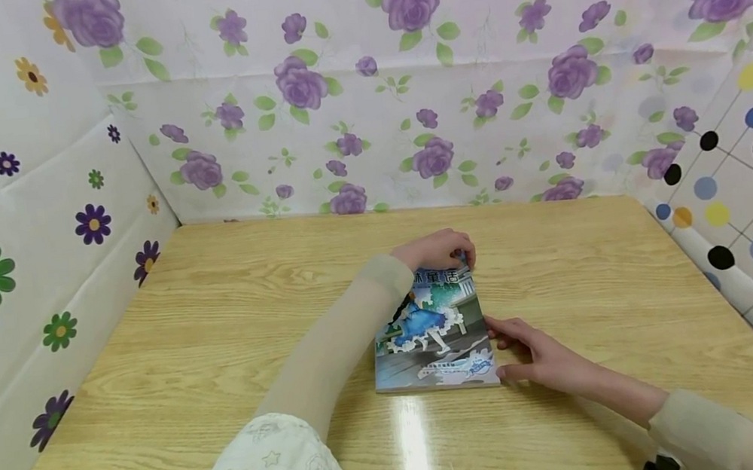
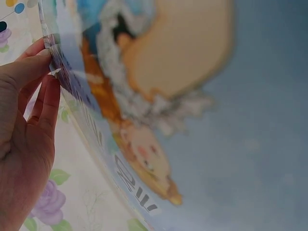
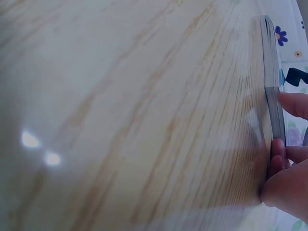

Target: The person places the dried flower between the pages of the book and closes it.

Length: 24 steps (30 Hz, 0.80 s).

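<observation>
A paperback book (image 1: 427,336) with a blue illustrated cover and Chinese characters lies on the wooden table, its top edge toward the back wall. My left hand (image 1: 438,250) reaches across it and pinches the top right corner. Up close in the left wrist view, the left hand's thumb and fingers (image 2: 49,103) meet at the page edges beside the shiny cover (image 2: 231,144). At the right edge is my right hand (image 1: 552,360), its thumb by the lower corner and its forefinger farther up. The right wrist view has the right fingers (image 3: 293,105) against the book's side (image 3: 274,106).
The light wood table (image 1: 221,318) extends around the book. Behind it hangs a white sheet with purple roses (image 1: 433,157). Flower-patterned covering (image 1: 42,222) stands on the left, and dotted covering (image 1: 745,177) on the right. A small black object (image 1: 661,467) is at the right wrist.
</observation>
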Motion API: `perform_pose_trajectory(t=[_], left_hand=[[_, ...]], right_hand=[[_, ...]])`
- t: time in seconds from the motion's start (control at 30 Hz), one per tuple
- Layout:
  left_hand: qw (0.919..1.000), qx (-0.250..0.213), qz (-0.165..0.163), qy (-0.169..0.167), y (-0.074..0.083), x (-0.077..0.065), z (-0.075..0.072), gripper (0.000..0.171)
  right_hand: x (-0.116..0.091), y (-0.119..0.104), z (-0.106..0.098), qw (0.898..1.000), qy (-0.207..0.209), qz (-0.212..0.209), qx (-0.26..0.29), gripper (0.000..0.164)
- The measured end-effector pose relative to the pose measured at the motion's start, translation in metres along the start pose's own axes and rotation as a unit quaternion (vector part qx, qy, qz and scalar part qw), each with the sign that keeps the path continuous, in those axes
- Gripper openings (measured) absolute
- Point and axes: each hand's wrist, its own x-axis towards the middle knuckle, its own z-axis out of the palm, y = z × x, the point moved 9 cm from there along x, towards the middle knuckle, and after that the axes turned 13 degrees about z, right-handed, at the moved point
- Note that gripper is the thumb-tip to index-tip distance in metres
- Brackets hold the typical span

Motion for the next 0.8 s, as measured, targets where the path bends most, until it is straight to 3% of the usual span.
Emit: perform_pose_trajectory(t=[0.5,0.67,0.8], left_hand=[[0.9999,0.004,-0.011,0.011,-0.004,0.0,-0.001,0.02],[0.9992,-0.027,-0.018,0.022,0.001,-0.013,-0.006,0.03],[0.998,-0.044,-0.023,0.04,0.007,-0.033,-0.017,0.035]], right_hand=[[0.002,0.0,-0.002,1.0,0.011,0.002,0.001,0.082],[0.001,-0.002,-0.002,1.0,0.006,0.008,-0.011,0.081],[0.0,-0.012,-0.009,0.998,0.023,-0.021,-0.056,0.073]])
